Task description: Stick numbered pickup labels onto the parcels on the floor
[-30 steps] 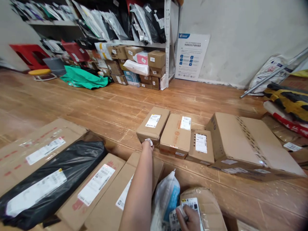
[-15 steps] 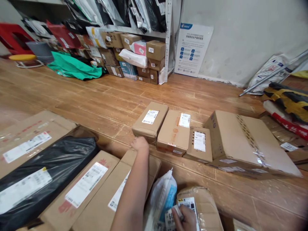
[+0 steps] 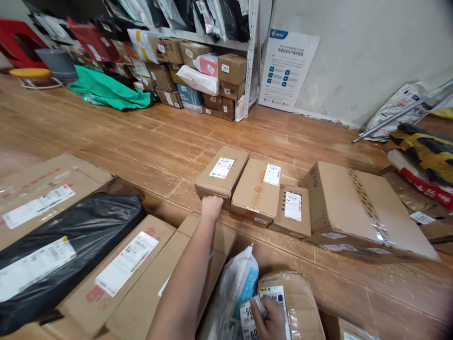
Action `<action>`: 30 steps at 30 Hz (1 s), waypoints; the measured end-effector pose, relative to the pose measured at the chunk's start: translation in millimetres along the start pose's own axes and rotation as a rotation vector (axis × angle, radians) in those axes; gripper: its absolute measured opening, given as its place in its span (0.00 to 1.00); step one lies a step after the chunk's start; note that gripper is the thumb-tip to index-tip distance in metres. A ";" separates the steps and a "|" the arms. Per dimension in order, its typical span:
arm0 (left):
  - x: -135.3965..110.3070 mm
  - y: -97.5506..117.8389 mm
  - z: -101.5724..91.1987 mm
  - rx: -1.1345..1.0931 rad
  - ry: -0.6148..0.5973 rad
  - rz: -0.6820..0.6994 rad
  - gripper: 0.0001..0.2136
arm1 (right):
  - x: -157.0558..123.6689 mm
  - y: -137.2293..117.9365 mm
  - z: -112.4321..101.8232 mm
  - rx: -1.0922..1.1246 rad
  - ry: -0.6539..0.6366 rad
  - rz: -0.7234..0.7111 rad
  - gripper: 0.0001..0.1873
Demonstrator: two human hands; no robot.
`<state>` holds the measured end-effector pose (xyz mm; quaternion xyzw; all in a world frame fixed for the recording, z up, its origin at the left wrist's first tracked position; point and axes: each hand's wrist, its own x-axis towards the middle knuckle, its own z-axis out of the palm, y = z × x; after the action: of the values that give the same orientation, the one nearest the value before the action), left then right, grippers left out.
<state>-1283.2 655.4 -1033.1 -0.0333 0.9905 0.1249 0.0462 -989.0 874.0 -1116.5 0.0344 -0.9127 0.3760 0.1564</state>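
My left hand [image 3: 211, 207] reaches forward, fingers curled, against the front end of a small cardboard box [image 3: 222, 169] with a white label on top. Anything in its fingers is hidden. Low in the view, my right hand [image 3: 272, 317] grips a roll of white number stickers [image 3: 248, 317], a strip of them hanging at its left. This hand is over a taped carton [image 3: 300, 302], beside a white and blue plastic parcel [image 3: 237, 283]. Right of the small box stand a second cardboard box [image 3: 255, 189] and a smaller one [image 3: 292, 210].
A large carton [image 3: 364, 212] sits at the right. Long cardboard parcels [image 3: 123, 264] and a black-wrapped parcel [image 3: 106, 226] lie at the left. Farther back are a shelf post [image 3: 252, 61] with stacked parcels [image 3: 231, 68], a leaning poster [image 3: 288, 71] and a green sheet [image 3: 109, 89].
My left hand has moved slightly right and up, from the box's left front corner to its front end. My right hand stays low with the sticker roll. The view has shifted a little.
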 end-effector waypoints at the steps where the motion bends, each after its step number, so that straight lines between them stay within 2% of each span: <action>1: -1.0 -0.1 -1.3 0.037 0.009 0.027 0.09 | 0.2 0.1 -0.4 -0.006 0.002 -0.011 0.21; 7: -6.4 -3.0 -4.1 0.174 0.097 0.172 0.08 | 0.5 -0.9 -0.5 -0.018 0.032 0.002 0.21; 12: -4.9 -8.9 -3.2 0.179 0.153 0.269 0.11 | 1.6 1.2 0.2 0.039 0.017 -0.015 0.20; 15: -4.5 -10.9 -2.2 0.171 0.183 0.280 0.14 | 1.5 1.5 -0.9 0.050 0.007 -0.002 0.20; 20: -8.6 -10.6 -5.0 0.135 0.253 0.197 0.15 | 0.3 0.5 -3.2 0.041 -0.011 0.020 0.20; 24: -9.3 -14.9 -7.2 0.079 0.317 0.002 0.16 | 0.6 0.4 -3.2 0.032 -0.009 0.016 0.20; 27: -6.0 -20.4 -1.4 0.011 0.260 -0.158 0.13 | 2.5 -2.0 -4.7 0.016 0.002 0.003 0.20; 30: -3.6 -23.6 5.6 -0.095 0.154 -0.136 0.08 | 5.6 -6.8 -8.1 -0.021 0.004 -0.026 0.21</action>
<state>-1277.3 634.2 -1043.9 -0.1122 0.9796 0.1653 -0.0232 -991.0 875.2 -1104.8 0.0440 -0.9158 0.3643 0.1633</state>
